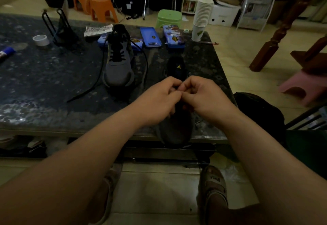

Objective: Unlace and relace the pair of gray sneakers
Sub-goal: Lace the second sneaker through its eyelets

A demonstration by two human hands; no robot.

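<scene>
L hand: curled, fingertips pinching at near sneaker lacing
R hand: same, touching L hand; lace itself too dark to see
near sneaker: worktop near edge, right side
far sneaker: farther back-left, black lace trailing loose

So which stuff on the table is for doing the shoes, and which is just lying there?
For the job: near sneaker, near lace pinched by left hand and right hand, far sneaker, loose black lace.
Lying about: tape roll, paper cups, blue tins, blue tube.
</scene>
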